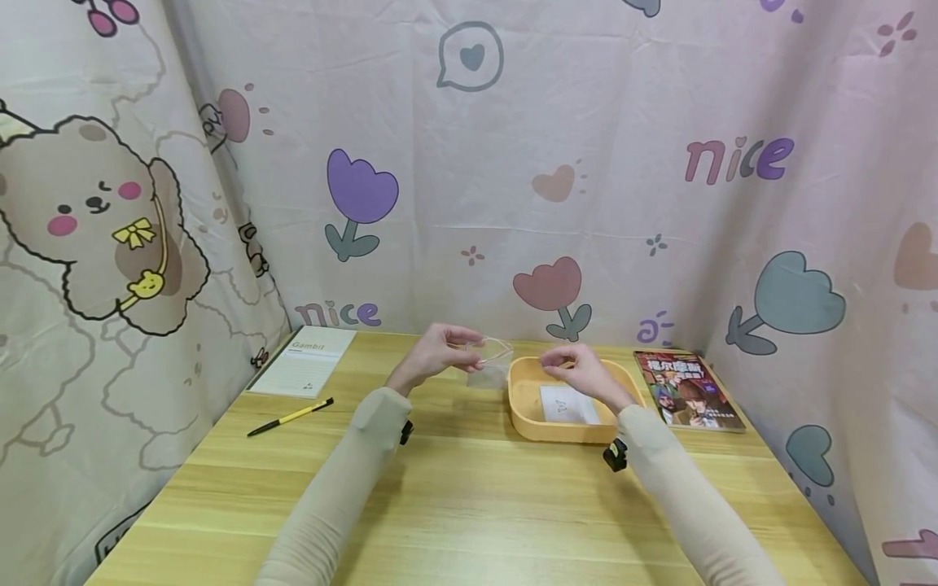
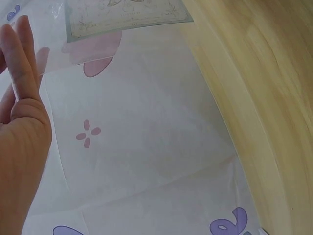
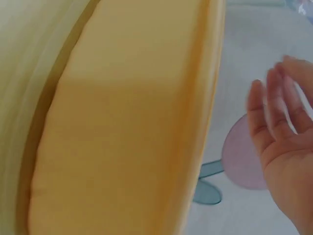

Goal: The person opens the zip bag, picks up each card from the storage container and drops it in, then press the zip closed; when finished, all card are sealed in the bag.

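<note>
My left hand (image 1: 438, 352) pinches a clear plastic bag (image 1: 489, 374) by its opening, which gapes to the right, left of the yellow basket (image 1: 557, 433). The left wrist view shows a pale printed card (image 2: 129, 18) with a grey-green edge at the see-through bag. Over the basket's far part hovers my right hand (image 1: 582, 373), its fingers loosely bent. Nothing shows between those fingers in the right wrist view, though they are blurred. Inside the basket lies a white piece (image 1: 567, 405) with dark marks; my right wrist partly covers the basket.
To the left, a white notepad (image 1: 304, 362) lies near the table's back edge, with a yellow and black pen (image 1: 291, 417) in front. A colourful comic-style booklet (image 1: 689, 391) lies right of the basket. Patterned curtains (image 1: 469, 163) stand behind and beside the wooden table (image 1: 498, 505).
</note>
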A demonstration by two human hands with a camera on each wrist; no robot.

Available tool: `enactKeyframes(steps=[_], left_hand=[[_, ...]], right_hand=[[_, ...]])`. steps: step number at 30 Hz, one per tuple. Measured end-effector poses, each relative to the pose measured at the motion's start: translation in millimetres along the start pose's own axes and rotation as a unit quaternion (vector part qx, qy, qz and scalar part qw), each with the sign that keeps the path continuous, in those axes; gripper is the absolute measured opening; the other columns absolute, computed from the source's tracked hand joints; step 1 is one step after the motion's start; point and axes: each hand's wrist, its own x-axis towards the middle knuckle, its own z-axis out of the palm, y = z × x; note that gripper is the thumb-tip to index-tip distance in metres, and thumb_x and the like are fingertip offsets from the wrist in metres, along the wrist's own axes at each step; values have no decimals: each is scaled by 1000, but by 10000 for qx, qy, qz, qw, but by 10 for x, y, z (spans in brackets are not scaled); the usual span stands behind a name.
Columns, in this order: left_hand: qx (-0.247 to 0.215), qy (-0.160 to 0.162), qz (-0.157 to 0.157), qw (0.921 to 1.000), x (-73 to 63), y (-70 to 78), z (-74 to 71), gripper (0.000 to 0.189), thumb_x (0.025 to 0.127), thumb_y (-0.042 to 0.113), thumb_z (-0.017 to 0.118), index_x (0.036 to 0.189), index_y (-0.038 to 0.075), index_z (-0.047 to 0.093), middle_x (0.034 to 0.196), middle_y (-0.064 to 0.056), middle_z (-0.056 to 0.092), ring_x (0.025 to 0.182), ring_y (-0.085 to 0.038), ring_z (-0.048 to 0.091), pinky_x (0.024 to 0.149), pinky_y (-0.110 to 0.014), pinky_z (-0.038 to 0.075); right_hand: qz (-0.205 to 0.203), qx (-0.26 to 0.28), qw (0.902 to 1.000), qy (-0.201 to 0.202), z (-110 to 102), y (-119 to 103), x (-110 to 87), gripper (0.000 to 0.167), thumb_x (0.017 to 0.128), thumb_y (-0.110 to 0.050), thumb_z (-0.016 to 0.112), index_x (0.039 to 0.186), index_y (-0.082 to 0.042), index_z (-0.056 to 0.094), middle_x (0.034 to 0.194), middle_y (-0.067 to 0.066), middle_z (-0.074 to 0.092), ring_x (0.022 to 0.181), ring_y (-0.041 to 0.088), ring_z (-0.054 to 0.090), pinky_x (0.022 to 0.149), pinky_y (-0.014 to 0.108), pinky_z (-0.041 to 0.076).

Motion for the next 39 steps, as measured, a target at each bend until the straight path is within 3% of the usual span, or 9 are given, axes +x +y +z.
enactKeyframes(steps=[3, 9, 15, 21, 30, 39], left_hand=[[-10, 12, -22, 10000, 2, -7, 7, 43, 86, -2, 71, 127, -8, 59, 127, -23, 63, 80, -22, 75, 76, -38, 64], [-8, -16, -36, 10000, 7, -3, 14, 44, 86, -2, 71, 127, -8, 58, 128, -23, 63, 81, -22, 75, 80, -44, 63], [-41, -25, -10, 10000, 17, -4, 15, 44, 87, -1, 71, 128, -9, 58, 129, -25, 61, 81, -22, 75, 78, -39, 64], [-23, -61, 67, 10000, 20, -1, 11, 44, 87, -3, 70, 128, -11, 57, 129, -29, 60, 80, -20, 74, 76, -35, 64], [73, -54, 100, 9999, 14, 11, -15, 45, 87, 0, 70, 129, -10, 56, 128, -25, 62, 82, -22, 74, 80, -42, 64], [42, -51, 53, 10000, 7, 16, -18, 45, 87, -1, 71, 129, -10, 56, 128, -25, 62, 82, -22, 75, 80, -42, 63]], right_hand=[[102, -107, 9997, -208, -35, 104, -45, 20, 91, -6, 68, 110, -2, 72, 104, 19, 71, 92, 25, 65, 73, 23, 58], [68, -283, 9989, -369, -80, 318, -114, 29, 87, 2, 68, 116, 6, 67, 111, 25, 69, 98, 32, 64, 84, 35, 57], [334, -376, 9978, -442, -88, 428, -158, 33, 84, 2, 70, 118, 4, 67, 112, 19, 69, 102, 32, 62, 89, 35, 54], [355, -483, 9950, -800, -95, 535, -185, 36, 83, 5, 71, 118, 6, 66, 115, 22, 68, 103, 35, 61, 91, 45, 55], [489, -689, 9917, -964, -138, 657, -202, 41, 80, 5, 72, 120, 4, 65, 118, 21, 67, 107, 36, 59, 97, 53, 52], [945, -750, 9870, -1066, -126, 702, -204, 46, 75, 3, 78, 120, -1, 67, 116, 17, 67, 105, 31, 59, 95, 48, 53]])
